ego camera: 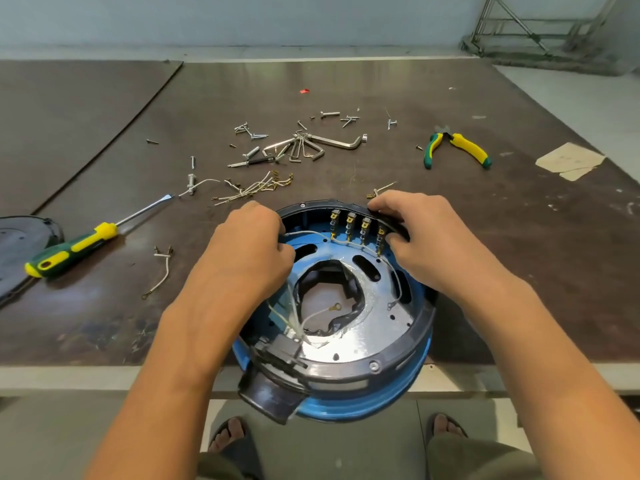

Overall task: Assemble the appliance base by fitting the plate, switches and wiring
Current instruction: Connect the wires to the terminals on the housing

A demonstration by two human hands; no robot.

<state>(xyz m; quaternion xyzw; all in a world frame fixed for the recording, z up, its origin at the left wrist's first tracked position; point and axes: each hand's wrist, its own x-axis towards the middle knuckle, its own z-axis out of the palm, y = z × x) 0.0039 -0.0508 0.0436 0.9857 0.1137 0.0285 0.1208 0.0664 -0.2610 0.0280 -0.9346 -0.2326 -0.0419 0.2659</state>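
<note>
Overhead | round appliance base [363, 408] at the table's [346, 81] six o'clock edge, glossy blue shell, dark plastic ring [339, 370], shiny slotted plate [367, 341] inside | four brass-tabbed switches [358, 226] at its twelve o'clock, thin white wiring [311, 233] trailing | left hand [249, 247] curled over the ring at ten o'clock | right hand [426, 233] gripping the ring at one o'clock.

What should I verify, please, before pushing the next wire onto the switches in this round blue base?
1. Round blue appliance base supported by brown table: not ok, near side overhangs the edge.
2. Four brass-tabbed switches seated in row: ok.
3. Right hand gripping base rim: ok.
4. Left hand holding thin white wire: cannot tell, fingers hide it.
5. Spare white wires on table: ok.
</note>
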